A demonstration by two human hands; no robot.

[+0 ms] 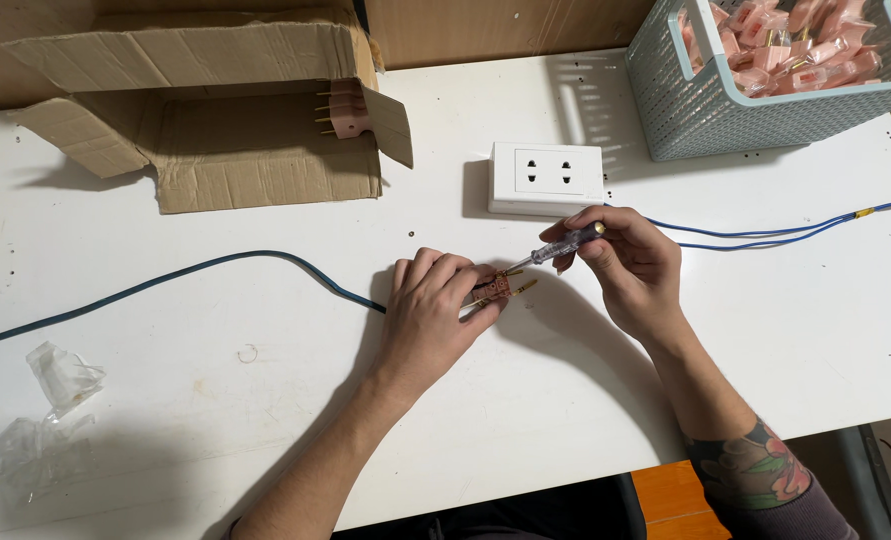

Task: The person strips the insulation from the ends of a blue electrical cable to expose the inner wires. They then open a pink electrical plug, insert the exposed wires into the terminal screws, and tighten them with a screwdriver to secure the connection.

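My left hand [431,312] lies on the white table [565,400] and pinches a small pink plug [495,287] with brass prongs that point right. My right hand [627,264] holds a small screwdriver [561,244] with a clear handle, its tip set against the plug. A blue cable [215,265] runs from the left edge to under my left hand. Just beyond the hands sits a white double socket block [547,178].
An open cardboard box [215,110] at the back left holds a pink plug [345,110]. A pale blue mesh basket [725,110] full of pink plugs stands at the back right. Thin blue wires [785,232] trail right. Clear plastic bags [50,410] lie front left.
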